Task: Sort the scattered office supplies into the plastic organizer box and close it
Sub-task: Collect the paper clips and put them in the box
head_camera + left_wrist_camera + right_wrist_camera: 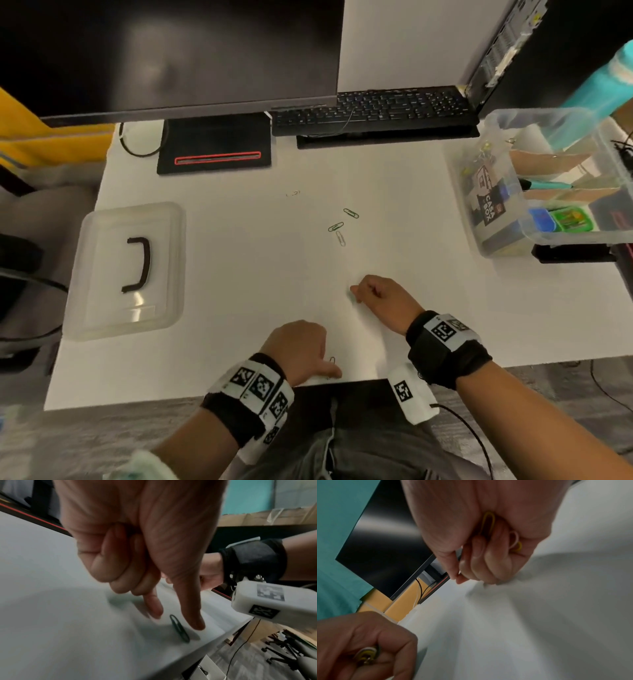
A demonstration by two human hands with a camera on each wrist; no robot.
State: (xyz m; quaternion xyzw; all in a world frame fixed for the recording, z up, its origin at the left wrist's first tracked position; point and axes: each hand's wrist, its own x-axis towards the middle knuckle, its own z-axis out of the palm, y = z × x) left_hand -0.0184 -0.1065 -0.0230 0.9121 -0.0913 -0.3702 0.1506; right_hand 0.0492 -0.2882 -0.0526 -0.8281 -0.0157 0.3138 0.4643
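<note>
Head view: both hands low on white desk [239,274] nr front edge. L hand [301,346] has index and thumb stretched down either side of a dark green paper clip [179,628] lying flat by desk edge, other fingers curled in; right wrist view shows white/yellow clips [365,654] bunched in that palm. R hand [380,294] is clenched round yellow clips [488,523] w/ a white one tucked in, thumb and fingertip pinched at desk surface; what they pinch is too blurred to tell. Loose clips [342,226], three thin wire loops, green and grey, lie mid-desk, apart from both hands. Clear plastic organizer box [507,219] sits open at far right, compartments w/ coloured bits inside. Its clear lid [126,270], black handle on top, lies far left.
</note>
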